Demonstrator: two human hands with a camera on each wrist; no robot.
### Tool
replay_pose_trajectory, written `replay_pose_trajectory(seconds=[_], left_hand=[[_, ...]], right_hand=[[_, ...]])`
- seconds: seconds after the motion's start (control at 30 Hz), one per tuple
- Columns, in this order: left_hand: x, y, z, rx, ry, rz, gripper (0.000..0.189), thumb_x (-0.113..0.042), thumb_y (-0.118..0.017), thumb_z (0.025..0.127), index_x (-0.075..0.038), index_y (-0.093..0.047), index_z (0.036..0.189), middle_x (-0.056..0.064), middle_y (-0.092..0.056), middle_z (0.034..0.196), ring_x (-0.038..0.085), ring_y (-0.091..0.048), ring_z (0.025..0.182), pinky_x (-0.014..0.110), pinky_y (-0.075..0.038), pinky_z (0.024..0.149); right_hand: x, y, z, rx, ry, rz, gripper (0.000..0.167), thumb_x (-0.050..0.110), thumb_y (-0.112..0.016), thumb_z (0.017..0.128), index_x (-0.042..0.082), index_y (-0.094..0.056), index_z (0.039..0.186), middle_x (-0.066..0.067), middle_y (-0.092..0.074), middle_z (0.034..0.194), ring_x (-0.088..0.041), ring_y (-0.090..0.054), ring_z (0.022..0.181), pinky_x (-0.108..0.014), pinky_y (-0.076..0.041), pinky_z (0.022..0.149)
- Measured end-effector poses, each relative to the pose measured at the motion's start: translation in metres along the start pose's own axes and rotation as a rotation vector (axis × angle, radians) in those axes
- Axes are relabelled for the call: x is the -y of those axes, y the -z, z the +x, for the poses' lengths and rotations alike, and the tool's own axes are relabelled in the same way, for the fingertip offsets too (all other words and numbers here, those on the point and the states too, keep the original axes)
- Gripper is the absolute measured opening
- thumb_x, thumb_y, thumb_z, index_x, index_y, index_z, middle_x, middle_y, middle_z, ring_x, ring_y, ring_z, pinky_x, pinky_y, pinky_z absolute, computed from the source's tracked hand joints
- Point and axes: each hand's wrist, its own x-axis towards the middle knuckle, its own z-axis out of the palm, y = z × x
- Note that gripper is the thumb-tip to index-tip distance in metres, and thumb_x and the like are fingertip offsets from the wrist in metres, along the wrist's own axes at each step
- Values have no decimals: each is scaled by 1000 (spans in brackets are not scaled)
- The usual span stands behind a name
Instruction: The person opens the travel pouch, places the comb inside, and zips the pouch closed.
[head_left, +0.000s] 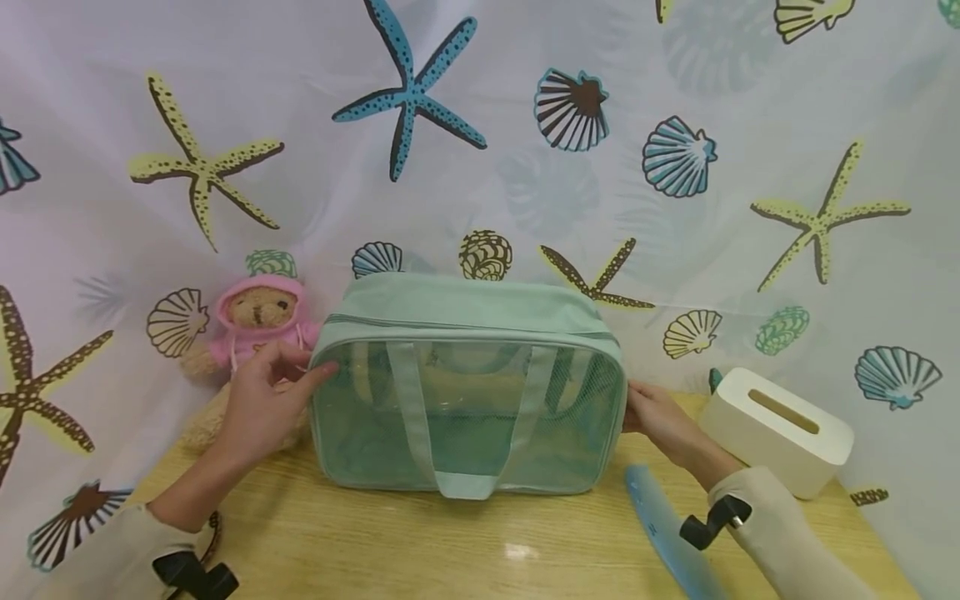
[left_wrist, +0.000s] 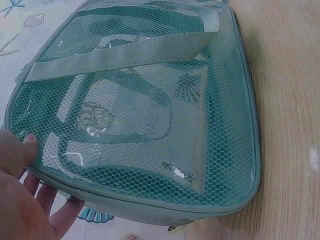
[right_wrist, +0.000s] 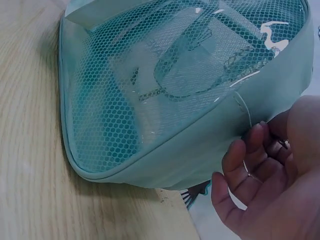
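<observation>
A pale green toiletry bag (head_left: 468,450) with clear mesh-patterned panels stands upright on the table, its carry strap hanging down the front. At its upper left corner my left hand (head_left: 273,392) grips the edge, thumb on the front and fingers behind the side, as the left wrist view also shows. My right hand (head_left: 663,421) is at the opposite end. In the right wrist view, its curled fingers (right_wrist: 235,155) pinch at the bag's side panel, beside a thin pale line; the exact part held I cannot tell. Through the panels, only the bag's back and strap show.
A teddy bear (head_left: 262,310) in a pink hoodie sits behind my left hand. To the right stands a white tissue box (head_left: 780,442). A flat blue strip (head_left: 667,533) lies near my right forearm. Behind the wooden table (head_left: 420,550) hangs a seashell-print curtain (head_left: 480,192).
</observation>
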Motion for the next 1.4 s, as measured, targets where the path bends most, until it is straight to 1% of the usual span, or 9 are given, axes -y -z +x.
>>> replay_pose_trajectory(seconds=[0.07,0.17,0.27,0.4,0.67,0.93,1.17,1.3,1.4], left_hand=[[0,1,0,-5,-3,-5,23,-19,-77,94,-2,-63,96,-16,-60,87,3,-56,76,16,-45,79],[0,2,-1,-10,-14,-7,23,-19,-77,94,-1,-62,94,-14,-59,84,4,-56,75,16,-45,78],[0,3,-1,-9,-18,-8,24,-18,-77,94,-1,-61,91,-12,-58,82,4,-55,75,16,-45,76],[-1,3,-1,-6,-24,-13,24,-18,-77,94,-1,-60,91,-11,-57,81,4,-55,75,17,-46,74],[1,3,-2,-19,-33,-41,23,-15,-77,93,0,-61,89,-13,-57,78,3,-55,72,19,-46,69],[3,2,-1,-22,-49,-55,21,-13,-77,93,-1,-61,90,-16,-58,80,2,-56,73,17,-45,73],[3,1,-1,-26,-50,-50,21,-13,-78,92,-1,-61,89,-15,-58,79,2,-56,72,18,-45,72],[3,0,0,-31,-61,-62,21,-11,-77,92,0,-60,88,-14,-57,79,3,-55,73,18,-45,72],[4,2,-3,-32,-62,-46,20,-10,-78,92,-1,-61,88,-14,-58,78,2,-55,73,17,-45,72]], right_hand=[[3,2,0,-14,3,-35,48,34,-34,114,-2,-60,133,11,-74,101,-5,-72,95,-27,-58,88],[7,5,0,-23,-14,-76,40,32,-36,113,7,-67,110,10,-72,91,-4,-68,87,-28,-57,86],[11,8,1,-27,-35,-107,36,29,-37,112,15,-63,91,8,-64,79,-8,-60,77,-31,-55,84],[17,10,0,-17,-51,-133,36,27,-38,112,17,-57,83,5,-54,74,-11,-53,72,-33,-53,81],[22,14,-5,20,-46,-155,36,27,-38,111,14,-52,80,3,-50,74,-11,-51,71,-32,-53,77],[28,20,-7,41,-48,-131,33,19,-41,108,11,-49,77,1,-51,76,-12,-52,70,-31,-55,75],[32,25,-9,39,-38,-140,37,25,-40,110,12,-51,77,1,-52,76,-12,-53,70,-31,-55,75],[35,27,-10,57,-32,-135,36,24,-41,110,12,-52,79,1,-53,77,-12,-53,69,-31,-55,74],[37,26,-11,89,-49,-126,36,24,-40,111,11,-52,80,0,-52,77,-13,-52,69,-31,-54,73]])
